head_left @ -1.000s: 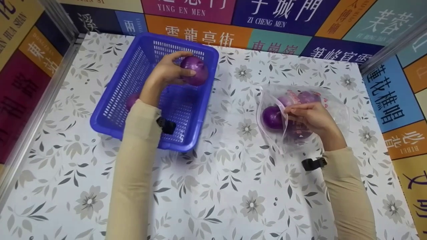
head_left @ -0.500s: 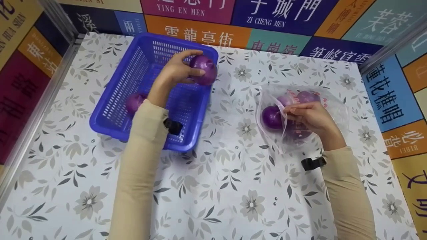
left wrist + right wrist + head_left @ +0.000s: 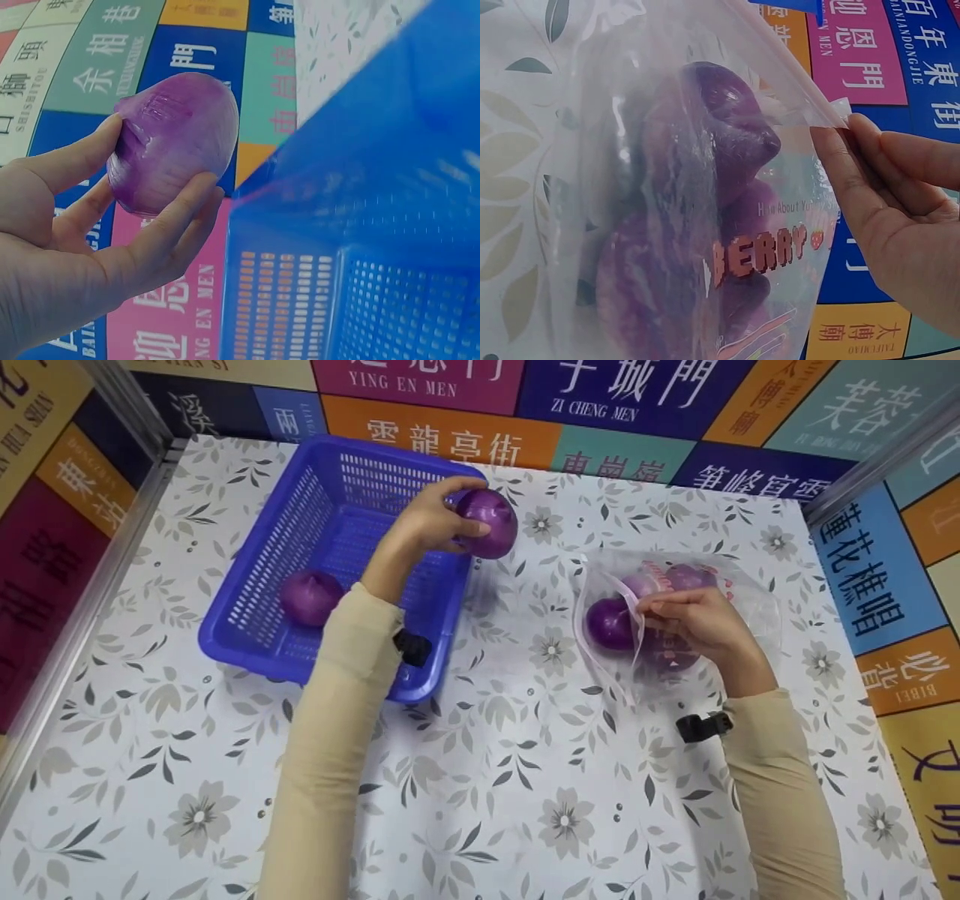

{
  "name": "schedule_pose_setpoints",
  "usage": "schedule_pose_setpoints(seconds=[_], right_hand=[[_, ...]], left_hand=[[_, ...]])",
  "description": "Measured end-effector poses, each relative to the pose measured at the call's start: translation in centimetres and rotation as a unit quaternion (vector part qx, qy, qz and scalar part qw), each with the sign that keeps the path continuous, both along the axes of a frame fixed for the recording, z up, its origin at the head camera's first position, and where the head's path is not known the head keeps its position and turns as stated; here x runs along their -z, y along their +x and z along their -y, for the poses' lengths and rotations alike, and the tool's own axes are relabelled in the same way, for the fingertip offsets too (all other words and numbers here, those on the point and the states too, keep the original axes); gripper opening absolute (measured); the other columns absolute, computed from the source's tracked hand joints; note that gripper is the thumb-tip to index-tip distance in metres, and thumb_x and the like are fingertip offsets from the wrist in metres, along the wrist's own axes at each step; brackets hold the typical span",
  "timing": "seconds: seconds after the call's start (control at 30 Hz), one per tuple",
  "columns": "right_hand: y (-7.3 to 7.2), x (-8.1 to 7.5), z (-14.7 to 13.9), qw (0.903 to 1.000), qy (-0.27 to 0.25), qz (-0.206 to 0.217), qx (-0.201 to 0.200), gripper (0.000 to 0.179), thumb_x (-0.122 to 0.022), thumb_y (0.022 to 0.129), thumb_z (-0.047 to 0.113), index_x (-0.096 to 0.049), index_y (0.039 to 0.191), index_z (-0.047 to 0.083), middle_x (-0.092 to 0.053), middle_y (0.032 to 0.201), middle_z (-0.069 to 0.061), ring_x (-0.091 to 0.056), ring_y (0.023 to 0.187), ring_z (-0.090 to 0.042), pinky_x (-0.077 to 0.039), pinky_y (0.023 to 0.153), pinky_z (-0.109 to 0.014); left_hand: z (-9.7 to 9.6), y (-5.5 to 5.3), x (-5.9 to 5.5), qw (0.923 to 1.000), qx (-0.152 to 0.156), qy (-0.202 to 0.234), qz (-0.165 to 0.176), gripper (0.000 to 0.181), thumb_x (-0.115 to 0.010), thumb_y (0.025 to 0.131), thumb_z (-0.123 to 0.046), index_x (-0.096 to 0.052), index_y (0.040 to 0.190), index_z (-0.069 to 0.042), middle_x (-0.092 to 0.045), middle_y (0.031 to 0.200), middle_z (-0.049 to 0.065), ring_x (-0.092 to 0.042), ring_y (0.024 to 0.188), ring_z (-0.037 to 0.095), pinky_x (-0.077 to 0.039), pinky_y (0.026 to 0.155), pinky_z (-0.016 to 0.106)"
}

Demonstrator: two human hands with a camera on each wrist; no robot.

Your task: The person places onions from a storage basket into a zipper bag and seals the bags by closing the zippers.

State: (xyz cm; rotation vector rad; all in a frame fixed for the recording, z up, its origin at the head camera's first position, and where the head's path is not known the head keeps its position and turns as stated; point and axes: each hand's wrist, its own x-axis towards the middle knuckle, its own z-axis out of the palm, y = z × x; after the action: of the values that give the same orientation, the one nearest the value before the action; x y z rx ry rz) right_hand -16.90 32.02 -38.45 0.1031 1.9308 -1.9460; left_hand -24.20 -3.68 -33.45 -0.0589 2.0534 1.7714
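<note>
My left hand (image 3: 435, 521) grips a purple onion (image 3: 491, 523) between thumb and fingers, held up over the right rim of the blue basket (image 3: 442, 660). In the left wrist view the onion (image 3: 176, 142) is glossy, with a small pointed end. A second onion (image 3: 309, 597) lies in the basket, partly behind the left sleeve. My right hand (image 3: 709, 622) pinches the upper edge of a clear plastic bag (image 3: 754, 607) with printed lettering, holding its mouth apart. Several onions are inside the bag; a dark one (image 3: 609, 624) shows at the opening.
The table (image 3: 480, 795) has a white cover with grey flowers and leaves. Colourful printed panels (image 3: 450, 427) stand behind it and at both sides. The basket and the bag lie apart, with a strip of table between them.
My left hand has carried the onion rightward, from above the basket's inside to over its right rim. The onion left in the basket now shows more. My right hand and the bag stay put.
</note>
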Motion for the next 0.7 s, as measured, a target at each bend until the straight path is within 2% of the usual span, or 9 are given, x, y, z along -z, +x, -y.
schedule_pose_setpoints(seconds=[0.2,0.37,0.7], right_hand=[[0.0,-0.2,0.1,1.0,-0.006,0.0,0.001,0.02,-0.051,0.089,-0.005,-0.071,0.089,-0.002,-0.069,0.09,-0.006,-0.066,0.083,-0.017,-0.051,0.077,-0.025],[0.0,-0.3,0.2,0.9995,-0.031,-0.007,0.004,0.02,-0.05,0.088,-0.009,-0.07,0.09,-0.005,-0.068,0.089,-0.009,-0.066,0.083,-0.019,-0.05,0.08,-0.028],[0.0,-0.3,-0.1,0.9996,-0.029,-0.003,0.003,0.02,-0.051,0.089,-0.007,-0.07,0.091,-0.004,-0.068,0.091,-0.008,-0.066,0.082,-0.018,-0.052,0.076,-0.025]], left_hand=[[-1.7,0.0,0.3,0.9993,0.028,-0.025,-0.008,0.061,-0.07,0.076,0.003,-0.05,0.13,-0.02,-0.043,0.129,0.014,-0.05,0.107,0.028,-0.053,0.075,0.036],[-3.0,0.2,0.7,0.9986,0.045,-0.024,-0.013,0.06,-0.07,0.077,0.003,-0.051,0.129,-0.019,-0.043,0.129,0.013,-0.055,0.102,0.029,-0.054,0.07,0.035],[-5.9,0.6,1.7,0.9957,0.082,-0.043,0.006,0.06,-0.069,0.077,0.003,-0.051,0.129,-0.022,-0.038,0.135,0.009,-0.055,0.102,0.028,-0.054,0.069,0.035]])
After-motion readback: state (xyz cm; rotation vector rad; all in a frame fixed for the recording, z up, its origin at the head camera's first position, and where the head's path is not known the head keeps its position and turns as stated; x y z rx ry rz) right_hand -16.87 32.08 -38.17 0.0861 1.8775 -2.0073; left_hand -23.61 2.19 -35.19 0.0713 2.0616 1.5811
